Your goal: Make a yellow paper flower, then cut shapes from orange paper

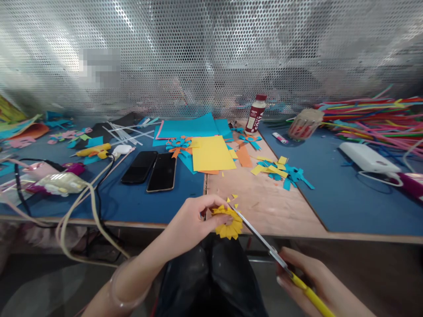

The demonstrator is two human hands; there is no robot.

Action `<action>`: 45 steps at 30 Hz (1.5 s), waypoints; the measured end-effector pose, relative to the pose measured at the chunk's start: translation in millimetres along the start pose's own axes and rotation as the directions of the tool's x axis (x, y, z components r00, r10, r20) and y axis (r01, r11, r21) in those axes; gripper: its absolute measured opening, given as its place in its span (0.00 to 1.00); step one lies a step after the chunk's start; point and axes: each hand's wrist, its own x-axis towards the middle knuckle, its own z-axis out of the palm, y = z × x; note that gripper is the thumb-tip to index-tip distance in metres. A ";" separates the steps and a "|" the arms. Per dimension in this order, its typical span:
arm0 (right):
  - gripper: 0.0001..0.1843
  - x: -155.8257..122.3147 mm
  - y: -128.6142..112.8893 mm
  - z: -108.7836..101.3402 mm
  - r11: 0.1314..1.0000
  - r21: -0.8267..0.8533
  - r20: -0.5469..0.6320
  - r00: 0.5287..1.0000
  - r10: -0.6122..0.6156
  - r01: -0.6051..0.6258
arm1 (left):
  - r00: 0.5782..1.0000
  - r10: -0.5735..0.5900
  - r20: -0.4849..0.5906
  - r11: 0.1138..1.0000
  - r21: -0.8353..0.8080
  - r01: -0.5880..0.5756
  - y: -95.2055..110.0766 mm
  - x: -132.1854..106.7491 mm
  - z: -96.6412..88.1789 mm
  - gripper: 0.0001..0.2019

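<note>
Between the thumb and fingers of my left hand (206, 215) is a yellow paper flower (233, 230) with pointed petals, held just over the table's front edge. My right hand (310, 277) is closed around the yellow handle of a pair of scissors (261, 237). The blades reach up and left, their tips at the flower's upper edge beside my left fingers. Whether the blades are parted is hard to tell. Small yellow clippings (235, 197) lie just beyond the flower. Part of the flower's middle is covered by my thumb.
Yellow sheets (213, 154) and blue sheets (188, 127) lie ahead. Two phones (161, 171) and a yellow glue gun (94, 150) with cords are left. Blue and yellow strips (274, 169), a bottle (255, 116), a jar (304, 124) and a white power bank (368, 157) are right.
</note>
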 end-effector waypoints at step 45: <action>0.15 5.8 25.4 12.2 1.000 0.012 0.327 0.945 0.008 -0.012 | 0.996 -0.068 0.057 0.990 -0.118 0.075 5.3 6.8 -4.4 0.11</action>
